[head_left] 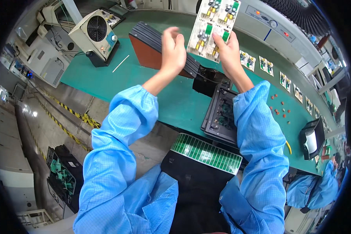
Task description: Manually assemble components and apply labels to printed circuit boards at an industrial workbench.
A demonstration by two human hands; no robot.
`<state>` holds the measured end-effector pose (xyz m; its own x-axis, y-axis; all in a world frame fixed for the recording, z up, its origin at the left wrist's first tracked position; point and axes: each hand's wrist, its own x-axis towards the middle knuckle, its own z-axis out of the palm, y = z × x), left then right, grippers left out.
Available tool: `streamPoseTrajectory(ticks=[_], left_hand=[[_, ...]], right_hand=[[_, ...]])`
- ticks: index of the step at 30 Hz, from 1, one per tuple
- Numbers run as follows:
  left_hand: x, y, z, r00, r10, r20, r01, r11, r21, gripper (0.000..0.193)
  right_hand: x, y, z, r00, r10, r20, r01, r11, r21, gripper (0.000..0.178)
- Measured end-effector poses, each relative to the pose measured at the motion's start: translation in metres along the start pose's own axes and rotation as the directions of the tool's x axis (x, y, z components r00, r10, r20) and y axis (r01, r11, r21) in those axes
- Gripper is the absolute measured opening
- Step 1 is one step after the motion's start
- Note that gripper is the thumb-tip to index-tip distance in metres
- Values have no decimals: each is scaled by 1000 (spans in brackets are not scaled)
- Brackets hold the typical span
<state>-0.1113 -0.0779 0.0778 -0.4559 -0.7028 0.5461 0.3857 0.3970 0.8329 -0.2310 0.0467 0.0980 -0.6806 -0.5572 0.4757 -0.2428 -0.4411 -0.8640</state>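
My right hand [231,56] grips the lower right edge of a white circuit board panel [201,37], its thumb on top. Tall parts in green, yellow and black stand on the panel, which is raised above the bench. To its left, my left hand [173,52] is lifted with nothing in it, thumb and fingers apart and the fingertips slightly blurred. Behind that hand lies an orange-sided box with a ribbed black top [147,37]. Below my right wrist a black fixture tray [212,115] sits at the bench's near edge.
A white ionizing fan [96,29] and a thin white stick [121,63] are at the left of the green bench [169,101]. Small boards [266,65] line the right, near scattered orange parts [277,112]. A green board strip [206,153] lies before my lap. Another person's blue sleeve [323,187] shows far right.
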Motion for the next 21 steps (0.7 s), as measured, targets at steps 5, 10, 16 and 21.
streamPoseTrajectory(ticks=[5,10,16,21], left_hand=[[51,31,-25,646,752,134,-712,529,462,28],[84,80,-24,356,816,454,-917,213,336,24],[102,58,-42,499,216,839,-861,14,508,28],[110,55,-36,155,588,794,-939,-162,303,29]], right_hand=[[-10,11,-7,960,-27,277,161,865,-475,42],[-7,6,-2,879,17,476,302,754,-584,42],[-1,3,12,829,-5,560,412,681,-605,45],[0,7,11,819,-178,545,506,671,-541,45]])
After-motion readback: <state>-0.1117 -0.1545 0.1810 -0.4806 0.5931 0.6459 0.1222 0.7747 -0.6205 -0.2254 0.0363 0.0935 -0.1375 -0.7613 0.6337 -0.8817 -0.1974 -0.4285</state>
